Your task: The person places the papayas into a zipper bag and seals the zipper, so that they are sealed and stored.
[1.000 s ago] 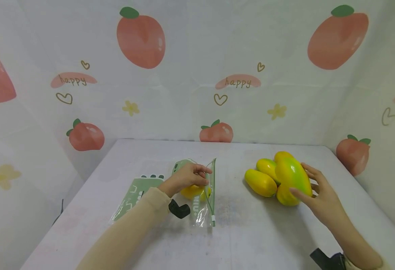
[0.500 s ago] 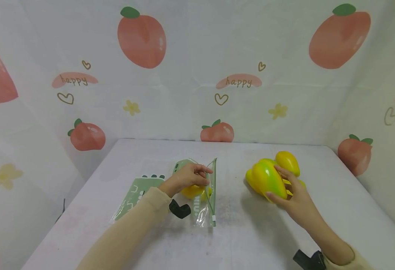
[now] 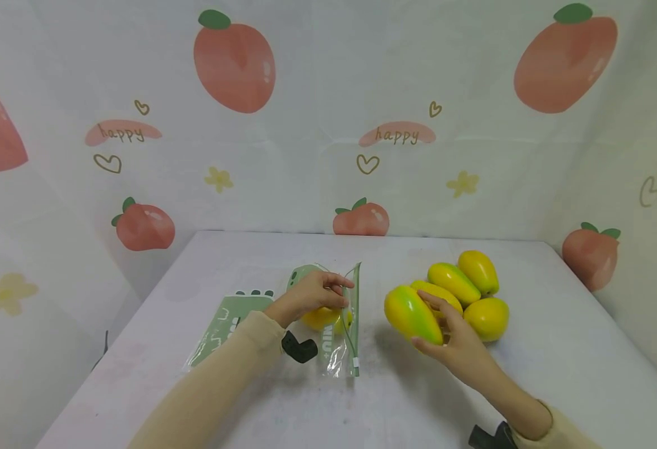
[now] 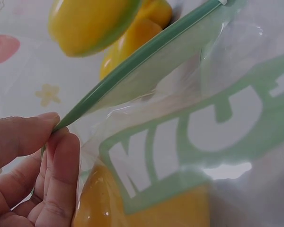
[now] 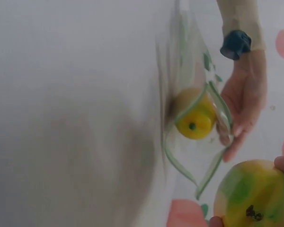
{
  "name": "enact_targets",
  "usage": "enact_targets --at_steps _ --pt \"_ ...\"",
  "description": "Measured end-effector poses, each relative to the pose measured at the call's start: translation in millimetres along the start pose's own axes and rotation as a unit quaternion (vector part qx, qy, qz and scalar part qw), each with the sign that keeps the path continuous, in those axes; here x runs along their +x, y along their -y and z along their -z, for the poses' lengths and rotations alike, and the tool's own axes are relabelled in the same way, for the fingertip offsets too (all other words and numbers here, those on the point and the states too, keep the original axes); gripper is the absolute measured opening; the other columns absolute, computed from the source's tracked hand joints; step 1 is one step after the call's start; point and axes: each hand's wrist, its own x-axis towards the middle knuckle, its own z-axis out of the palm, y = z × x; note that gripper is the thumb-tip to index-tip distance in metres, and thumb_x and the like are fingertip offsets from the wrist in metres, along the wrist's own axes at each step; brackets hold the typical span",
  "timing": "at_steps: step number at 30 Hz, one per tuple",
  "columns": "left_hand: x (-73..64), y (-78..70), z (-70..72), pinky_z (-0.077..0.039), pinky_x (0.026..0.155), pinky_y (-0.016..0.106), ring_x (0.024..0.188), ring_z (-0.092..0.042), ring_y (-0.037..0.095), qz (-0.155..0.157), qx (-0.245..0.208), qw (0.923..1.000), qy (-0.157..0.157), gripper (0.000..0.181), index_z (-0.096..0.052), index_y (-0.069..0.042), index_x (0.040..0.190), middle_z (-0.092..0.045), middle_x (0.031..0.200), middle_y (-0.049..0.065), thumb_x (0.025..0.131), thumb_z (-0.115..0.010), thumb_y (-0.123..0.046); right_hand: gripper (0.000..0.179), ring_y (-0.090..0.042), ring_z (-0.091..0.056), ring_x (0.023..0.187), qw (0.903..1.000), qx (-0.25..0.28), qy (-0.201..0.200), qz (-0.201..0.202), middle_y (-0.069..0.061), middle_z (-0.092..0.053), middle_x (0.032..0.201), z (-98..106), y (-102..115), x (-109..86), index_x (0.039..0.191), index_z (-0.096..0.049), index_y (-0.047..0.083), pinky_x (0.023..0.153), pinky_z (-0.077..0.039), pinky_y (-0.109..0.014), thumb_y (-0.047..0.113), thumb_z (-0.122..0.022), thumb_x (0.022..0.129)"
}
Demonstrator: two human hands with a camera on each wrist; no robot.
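Note:
My left hand [image 3: 309,294] pinches the green zip edge of a clear zip bag [image 3: 336,365] between thumb and fingers, as the left wrist view shows close up. A yellow mango [image 5: 195,122] lies inside the bag, and its mouth gapes apart in the right wrist view. With the fingers of my right hand [image 3: 457,343] I grip a yellow-green mango [image 3: 409,313] just above the table, right of the bag mouth and apart from it. That same mango [image 4: 92,23] shows beyond the zip edge in the left wrist view.
Several more mangoes [image 3: 486,318] sit grouped behind and right of my right hand. A flat green-printed bag [image 3: 229,318] lies on the table [image 3: 373,411], left of the first bag and partly behind my left forearm. Fruit-print cloth [image 3: 306,168] hangs at the back and sides.
My right hand has carried its mango leftward from over the group toward the bag, uncovering the mangoes behind. My left hand keeps its place on the bag edge.

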Motion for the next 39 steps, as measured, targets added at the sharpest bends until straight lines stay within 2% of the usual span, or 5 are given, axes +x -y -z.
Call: enact_targets --at_steps 9,19,24,32,39 --pt "0.0 -0.1 0.3 -0.049 0.069 0.019 0.076 -0.052 0.015 0.005 0.002 1.0 0.001 0.038 -0.065 0.0 0.121 -0.052 0.085 0.003 0.083 -0.072 -0.004 0.076 -0.03 -0.055 0.114 0.9987 0.013 0.043 -0.025 -0.012 -0.041 0.148 -26.4 -2.9 4.7 0.144 -0.04 0.021 0.086 -0.05 -0.035 0.025 -0.08 0.079" --pt "-0.6 -1.3 0.2 -0.049 0.07 0.02 0.077 -0.052 0.015 0.004 0.023 0.9997 -0.003 0.037 -0.066 -0.003 0.12 -0.053 0.087 0.003 0.084 -0.072 -0.006 0.076 -0.029 -0.056 0.112 0.9963 0.041 0.071 -0.029 -0.01 -0.047 0.143 -40.7 -3.1 6.8 0.142 -0.043 0.019 0.088 -0.05 -0.04 0.022 -0.082 0.077" --pt "-1.1 -1.4 -0.1 -0.049 0.069 0.02 0.076 -0.052 0.016 0.009 0.022 0.9997 -0.007 0.036 -0.067 -0.004 0.119 -0.053 0.086 0.003 0.084 -0.072 -0.006 0.075 -0.031 -0.056 0.116 0.9949 0.048 0.083 -0.032 -0.012 -0.047 0.143 -44.9 -2.6 8.0 0.141 -0.043 0.015 0.093 -0.05 -0.046 0.021 -0.082 0.077" --pt "-0.7 -1.2 0.1 -0.048 0.068 0.02 0.076 -0.052 0.016 0.007 0.022 0.9997 -0.007 0.036 -0.067 -0.004 0.119 -0.053 0.086 0.003 0.083 -0.073 -0.006 0.071 -0.042 -0.053 0.12 0.9894 0.074 0.125 0.006 -0.02 -0.046 0.141 -44.3 -13.6 15.0 0.14 -0.041 0.01 0.094 -0.049 -0.053 0.022 -0.079 0.08" --pt "0.3 -0.2 0.2 -0.049 0.069 0.02 0.076 -0.051 0.015 -0.001 0.025 0.9997 0.002 0.039 -0.065 -0.001 0.12 -0.053 0.085 0.003 0.083 -0.073 -0.006 0.073 -0.035 -0.056 0.116 0.9833 0.077 0.165 -0.002 -0.018 -0.048 0.139 -36.8 -23.7 21.5 0.145 -0.041 0.012 0.096 -0.047 -0.055 0.028 -0.076 0.083"
